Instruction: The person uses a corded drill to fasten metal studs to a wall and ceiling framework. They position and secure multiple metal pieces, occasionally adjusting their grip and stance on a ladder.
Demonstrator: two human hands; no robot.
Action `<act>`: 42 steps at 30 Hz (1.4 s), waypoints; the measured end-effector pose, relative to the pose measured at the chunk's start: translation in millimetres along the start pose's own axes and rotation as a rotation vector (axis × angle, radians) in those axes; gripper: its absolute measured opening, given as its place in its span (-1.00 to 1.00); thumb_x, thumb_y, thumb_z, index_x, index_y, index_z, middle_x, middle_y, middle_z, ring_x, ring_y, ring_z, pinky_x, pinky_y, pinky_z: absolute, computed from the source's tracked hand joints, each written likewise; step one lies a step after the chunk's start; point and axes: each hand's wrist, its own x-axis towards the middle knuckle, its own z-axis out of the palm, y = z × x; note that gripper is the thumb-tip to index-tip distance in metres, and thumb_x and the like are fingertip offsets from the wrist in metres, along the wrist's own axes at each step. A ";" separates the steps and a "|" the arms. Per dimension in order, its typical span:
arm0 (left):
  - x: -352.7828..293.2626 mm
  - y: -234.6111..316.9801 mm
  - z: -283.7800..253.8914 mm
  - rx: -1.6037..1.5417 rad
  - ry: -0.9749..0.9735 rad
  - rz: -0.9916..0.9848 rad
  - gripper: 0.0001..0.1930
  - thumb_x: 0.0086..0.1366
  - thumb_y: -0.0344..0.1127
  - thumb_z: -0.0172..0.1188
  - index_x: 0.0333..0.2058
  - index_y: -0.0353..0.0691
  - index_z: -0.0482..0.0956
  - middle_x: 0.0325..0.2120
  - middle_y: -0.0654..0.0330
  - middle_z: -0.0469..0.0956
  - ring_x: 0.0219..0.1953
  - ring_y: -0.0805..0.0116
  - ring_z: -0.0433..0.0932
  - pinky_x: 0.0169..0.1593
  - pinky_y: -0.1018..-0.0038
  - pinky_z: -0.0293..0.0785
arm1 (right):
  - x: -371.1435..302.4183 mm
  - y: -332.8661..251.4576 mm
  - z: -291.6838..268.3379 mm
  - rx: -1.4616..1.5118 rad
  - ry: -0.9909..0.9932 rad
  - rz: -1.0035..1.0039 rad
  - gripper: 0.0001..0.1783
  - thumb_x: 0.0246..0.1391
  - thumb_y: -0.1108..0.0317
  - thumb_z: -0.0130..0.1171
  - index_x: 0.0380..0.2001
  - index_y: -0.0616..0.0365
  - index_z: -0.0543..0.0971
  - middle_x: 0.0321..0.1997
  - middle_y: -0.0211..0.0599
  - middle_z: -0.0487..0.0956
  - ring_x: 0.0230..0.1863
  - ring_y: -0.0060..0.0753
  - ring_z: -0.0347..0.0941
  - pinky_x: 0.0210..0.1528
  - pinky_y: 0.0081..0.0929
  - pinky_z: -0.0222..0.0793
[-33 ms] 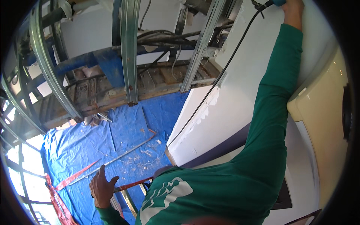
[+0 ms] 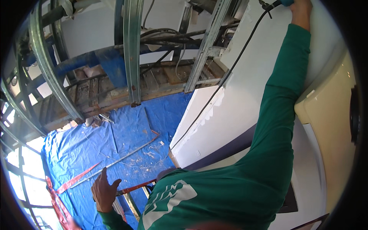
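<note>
Head view, reading from the left: how does the left hand (image 2: 104,196) stand?

– At the red rail (image 2: 135,188), forefinger and thumb spread; whether the other fingers wrap it, cannot tell. Well apart from the cord.

– And the black cord (image 2: 230,71)?

– Long axis slants from lower left to upper right across the white wall panel (image 2: 237,101), up to a blue piece (image 2: 286,2).

– Nearer hand?

– Right hand (image 2: 301,10), top edge, just right of the blue piece; looks closed on it, fingers partly cut off.
</note>
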 end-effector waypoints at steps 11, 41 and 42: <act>-3.5 -12.4 6.9 0.010 0.008 -0.005 -0.09 0.05 -0.08 0.69 0.35 -0.27 0.53 -0.10 -0.13 0.75 -0.07 -0.22 0.73 -0.03 -0.01 0.58 | -15.3 -1.4 -1.7 -0.008 -0.045 0.036 -0.77 0.23 0.38 0.42 -0.12 0.23 0.62 -0.39 -0.12 0.64 -0.53 -0.17 0.65 -0.52 -0.15 0.63; -1.0 -32.4 18.1 -0.010 -0.018 0.007 -0.07 0.15 0.12 0.59 0.42 -0.11 0.44 -0.03 -0.09 0.77 0.02 -0.20 0.73 0.05 -0.09 0.63 | -44.5 -12.6 1.7 -0.123 0.012 -0.047 -0.56 0.22 0.38 0.50 0.08 0.22 0.54 -0.26 -0.21 0.71 -0.49 -0.30 0.70 -0.52 -0.35 0.59; -0.9 -30.6 16.7 -0.012 -0.021 0.002 -0.07 0.16 0.12 0.59 0.42 -0.11 0.44 -0.03 -0.08 0.77 0.03 -0.19 0.73 0.06 -0.08 0.63 | -46.5 -11.0 2.5 -0.168 0.022 -0.076 -0.54 0.23 0.37 0.50 0.10 0.21 0.53 -0.26 -0.20 0.71 -0.48 -0.30 0.71 -0.52 -0.34 0.59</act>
